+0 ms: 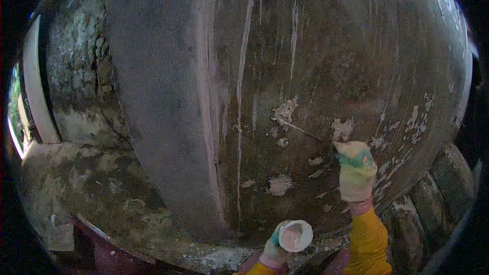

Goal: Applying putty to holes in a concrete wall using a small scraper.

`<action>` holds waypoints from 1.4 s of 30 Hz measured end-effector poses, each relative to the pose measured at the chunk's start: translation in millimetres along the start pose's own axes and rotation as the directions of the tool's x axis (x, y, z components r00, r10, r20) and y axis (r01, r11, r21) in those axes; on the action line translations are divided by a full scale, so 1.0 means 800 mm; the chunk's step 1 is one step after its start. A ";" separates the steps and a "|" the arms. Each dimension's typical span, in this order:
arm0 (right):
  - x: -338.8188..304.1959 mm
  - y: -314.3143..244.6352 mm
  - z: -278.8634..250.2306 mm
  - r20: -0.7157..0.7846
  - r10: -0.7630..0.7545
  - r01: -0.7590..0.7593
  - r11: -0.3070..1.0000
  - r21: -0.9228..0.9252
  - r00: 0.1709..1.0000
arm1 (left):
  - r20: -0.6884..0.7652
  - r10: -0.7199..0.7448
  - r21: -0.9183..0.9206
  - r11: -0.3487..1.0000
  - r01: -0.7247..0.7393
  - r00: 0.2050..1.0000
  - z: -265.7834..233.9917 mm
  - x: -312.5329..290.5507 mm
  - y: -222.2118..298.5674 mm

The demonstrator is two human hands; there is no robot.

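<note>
My right hand [357, 170], in a pale knitted glove with green patches, is closed around the end of a thin, stick-like tool [305, 131]. The tool's far tip meets a rough whitish patch [286, 109] on the dark, stained wall [336, 66]. Low in front of me, my left hand [274, 252] grips a small white cup [309, 235] from its left side, and its glove is also pale and green. Pale paste [292, 239] lies inside the cup, whose mouth faces me. Some of the left fingers are hidden behind the cup.
More whitish patches [280, 185] dot the lower wall, and pale drips run down it. A smooth grey strip [158, 71] stands on the left, beside a cracked, rough wall [81, 71]. Dark step-like blocks [448, 173] rise at right. A reddish-brown object [109, 249] is at lower left.
</note>
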State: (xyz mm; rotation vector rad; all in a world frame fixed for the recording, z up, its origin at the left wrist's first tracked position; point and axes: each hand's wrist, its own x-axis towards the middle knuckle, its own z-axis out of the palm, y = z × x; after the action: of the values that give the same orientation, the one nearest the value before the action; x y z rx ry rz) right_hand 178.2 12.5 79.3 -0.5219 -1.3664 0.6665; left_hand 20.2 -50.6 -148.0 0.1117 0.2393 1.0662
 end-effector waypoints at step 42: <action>0.062 -0.036 0.005 0.256 -0.425 0.402 0.300 -0.865 0.868 | 0.186 -0.056 -0.121 0.989 0.079 0.981 -0.023 0.023 -0.011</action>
State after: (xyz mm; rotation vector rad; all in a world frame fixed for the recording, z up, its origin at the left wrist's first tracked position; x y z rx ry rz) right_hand 181.5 26.6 134.6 -0.9706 -1.6917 -0.6385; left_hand 31.5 -39.4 -170.2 0.0847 0.0087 0.9940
